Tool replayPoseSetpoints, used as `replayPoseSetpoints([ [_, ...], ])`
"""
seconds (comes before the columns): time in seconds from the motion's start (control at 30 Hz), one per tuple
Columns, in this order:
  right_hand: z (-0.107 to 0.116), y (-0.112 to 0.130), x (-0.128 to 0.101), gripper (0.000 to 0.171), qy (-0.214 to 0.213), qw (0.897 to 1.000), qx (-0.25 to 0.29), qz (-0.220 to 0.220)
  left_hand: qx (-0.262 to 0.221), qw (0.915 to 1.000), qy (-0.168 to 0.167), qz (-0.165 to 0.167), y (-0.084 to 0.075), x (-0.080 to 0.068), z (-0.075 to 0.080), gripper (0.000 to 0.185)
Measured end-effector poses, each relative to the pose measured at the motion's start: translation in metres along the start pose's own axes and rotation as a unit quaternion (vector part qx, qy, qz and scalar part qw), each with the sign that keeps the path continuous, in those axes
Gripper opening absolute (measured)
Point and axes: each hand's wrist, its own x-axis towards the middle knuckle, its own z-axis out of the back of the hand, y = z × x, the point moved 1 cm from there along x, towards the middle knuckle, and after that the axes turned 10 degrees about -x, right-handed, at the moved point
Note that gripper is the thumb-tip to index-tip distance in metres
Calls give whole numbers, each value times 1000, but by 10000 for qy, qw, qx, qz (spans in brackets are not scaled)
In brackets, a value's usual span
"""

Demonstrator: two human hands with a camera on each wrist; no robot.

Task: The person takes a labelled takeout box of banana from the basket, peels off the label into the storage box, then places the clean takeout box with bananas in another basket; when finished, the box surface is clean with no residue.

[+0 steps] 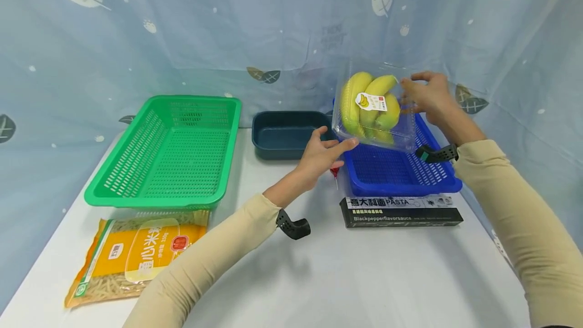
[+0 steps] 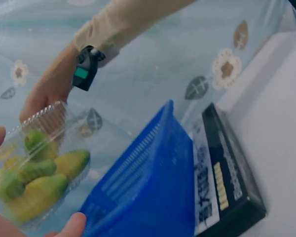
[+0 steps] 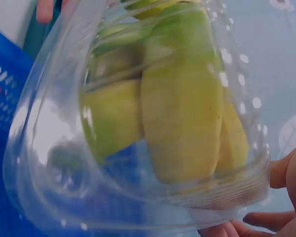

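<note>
Head view, right of centre: clear clamshell box of bananas (image 1: 371, 108) held in the air above the blue basket (image 1: 396, 173), tilted, label facing the camera. Right hand (image 1: 430, 97) grips the box's right edge, fingers curled round the rim (in the right wrist view the fingertips (image 3: 259, 219) show at the lower right, pressed under the plastic lip). Left hand (image 1: 319, 156) supports the box's lower left corner; fingers mostly straight, thumb and forefinger touching the plastic, not wrapped round it. Box is clear of the basket floor.

Blue basket sits on the white bench (image 1: 319, 277) at right; a black pasta box (image 1: 401, 211) lies just beside its near edge, flat. Dark teal tray (image 1: 284, 135) stands at centre back, just left of the blue basket. Green basket (image 1: 170, 153) at upper left of the bench, with a yellow noodle packet (image 1: 132, 257) near its front edge, lower left.
</note>
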Motion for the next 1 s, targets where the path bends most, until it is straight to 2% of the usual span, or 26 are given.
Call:
replayPoseSetpoints([
  [0.17,-11,6,-7,75,152,9997,154,102,-614,9980,27,-144,-6,-2,-2,98],
  [0.37,-21,13,-18,73,116,9988,394,255,-1021,9937,-244,-384,-9,-4,4,90],
  [0.6,-34,24,-27,72,63,9959,837,326,-1160,9898,-470,-678,-14,-8,20,82],
  [0.73,-39,25,-32,72,-4,9959,863,284,-1221,9868,-540,-913,-20,-12,27,74],
  [0.9,-41,23,-38,78,168,9951,947,217,-1238,9834,-622,-1176,-26,-15,36,69],
  [1.0,-42,20,-40,81,317,9945,967,236,-1323,9821,-625,-1182,-27,-16,41,66],
])
